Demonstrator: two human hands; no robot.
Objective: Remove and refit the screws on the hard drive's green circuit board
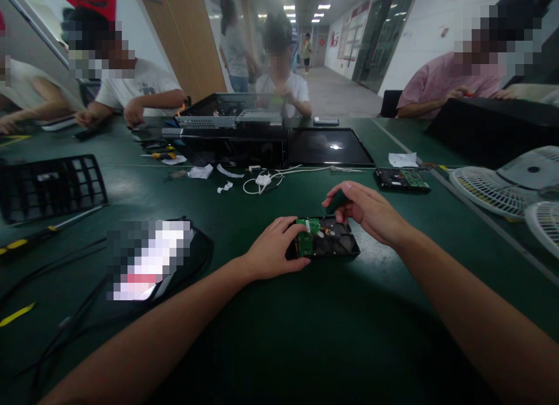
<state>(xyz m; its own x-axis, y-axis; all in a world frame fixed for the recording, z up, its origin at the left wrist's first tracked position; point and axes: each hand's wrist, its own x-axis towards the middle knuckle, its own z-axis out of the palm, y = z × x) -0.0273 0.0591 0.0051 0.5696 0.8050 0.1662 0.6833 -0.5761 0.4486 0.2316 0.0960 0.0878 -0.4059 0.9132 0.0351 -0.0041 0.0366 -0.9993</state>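
A hard drive (336,242) lies on the green table with its green circuit board facing up. Over its left end my left hand (273,248) is closed, with the fingers on the board side and the thumb along the near edge. My right hand (369,210) hovers just above the drive's far right corner, its fingers curled and apart. Nothing shows between those fingers; whether a fingertip touches the drive I cannot tell. Farther right, a second hard drive (402,180) rests on the table, board side up.
Left of me are a lit phone (152,259), a screwdriver (52,227) and a black grille panel (52,187). An opened computer case (231,140), a dark glossy panel (332,147) and a white cable (262,181) lie ahead. White fan grilles (493,181) stand right. Several people sit around.
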